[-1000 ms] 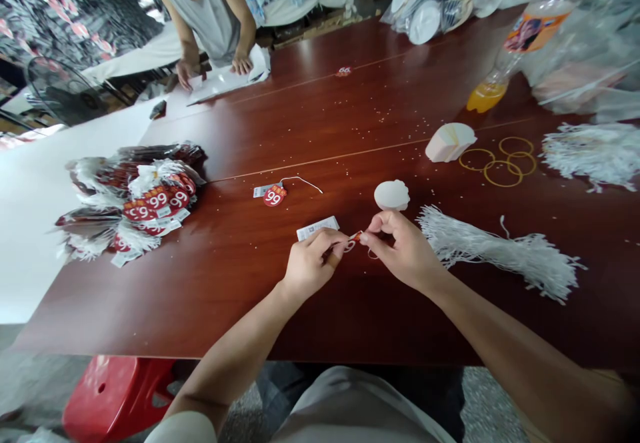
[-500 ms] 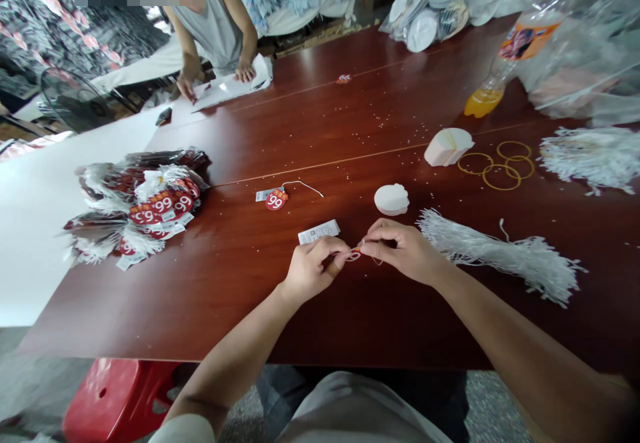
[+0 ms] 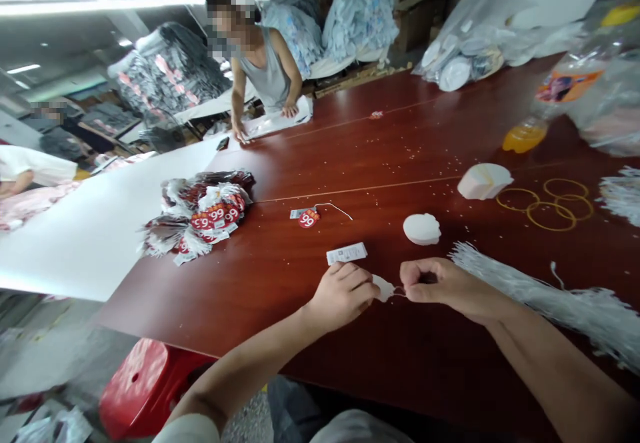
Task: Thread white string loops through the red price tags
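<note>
My left hand (image 3: 347, 295) is closed on the edge of a round paper tag (image 3: 383, 288), its pale side facing up. My right hand (image 3: 437, 284) pinches a thin string (image 3: 399, 291) that runs from the tag's right end. Just beyond my left hand lies a small stack of white printed labels (image 3: 346, 253). A low stack of white round tags (image 3: 421, 228) sits past my right hand. To the right lies a bundle of white strings (image 3: 540, 296). Farther left, a finished-looking red "99" tag (image 3: 309, 218) rests with a label and a looped string.
A heap of strung red tags (image 3: 205, 213) lies at the left. Beyond the right hand are a banded tag stack (image 3: 484, 182), several yellow rubber bands (image 3: 551, 224) and a tilted drink bottle (image 3: 560, 90). Another person (image 3: 267, 70) works across the table. A red stool (image 3: 135, 386) stands below.
The view has tilted up and turned left. The tag in my left hand now shows its pale side, and my right hand has drawn slightly apart, holding the string.
</note>
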Demonstrator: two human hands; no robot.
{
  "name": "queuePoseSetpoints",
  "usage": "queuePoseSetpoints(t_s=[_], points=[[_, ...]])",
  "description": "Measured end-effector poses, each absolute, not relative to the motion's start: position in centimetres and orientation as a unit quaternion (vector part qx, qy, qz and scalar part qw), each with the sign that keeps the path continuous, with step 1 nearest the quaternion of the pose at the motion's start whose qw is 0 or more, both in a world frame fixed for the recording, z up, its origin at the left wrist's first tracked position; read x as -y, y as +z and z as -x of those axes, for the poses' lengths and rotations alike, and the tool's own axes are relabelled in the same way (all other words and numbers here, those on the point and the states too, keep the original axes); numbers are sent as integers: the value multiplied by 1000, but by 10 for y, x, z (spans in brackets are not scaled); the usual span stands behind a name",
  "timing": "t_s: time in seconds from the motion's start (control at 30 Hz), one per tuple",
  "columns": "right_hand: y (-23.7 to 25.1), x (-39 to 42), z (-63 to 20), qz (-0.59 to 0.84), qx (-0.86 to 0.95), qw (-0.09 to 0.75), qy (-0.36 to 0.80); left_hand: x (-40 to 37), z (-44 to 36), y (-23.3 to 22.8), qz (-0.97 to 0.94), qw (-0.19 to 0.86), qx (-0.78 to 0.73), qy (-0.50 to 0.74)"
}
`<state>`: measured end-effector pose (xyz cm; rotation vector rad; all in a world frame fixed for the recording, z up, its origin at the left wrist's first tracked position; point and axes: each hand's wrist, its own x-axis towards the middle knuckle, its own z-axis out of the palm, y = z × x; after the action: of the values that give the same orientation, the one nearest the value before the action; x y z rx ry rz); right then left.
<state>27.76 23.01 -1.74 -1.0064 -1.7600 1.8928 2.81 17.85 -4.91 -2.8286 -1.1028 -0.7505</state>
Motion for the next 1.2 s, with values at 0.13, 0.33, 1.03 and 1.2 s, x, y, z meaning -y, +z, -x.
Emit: queuePoseSetpoints(t_s=[0.13,0.33,1.03,1.2], points=[[-19,-227,-269,414,686,181,570,-185,-18,-39,907,-59,369,-192],[-38,-223,-259,442,725,230,475,-226,15,-51,851,-34,474,-223],[-47,-216,-250,404,784,222,416,-235,-8,-53,852,35,458,-251],[-40,-214,-248,429,755,233,437,-217,-22,-42,798,45,494,-342]])
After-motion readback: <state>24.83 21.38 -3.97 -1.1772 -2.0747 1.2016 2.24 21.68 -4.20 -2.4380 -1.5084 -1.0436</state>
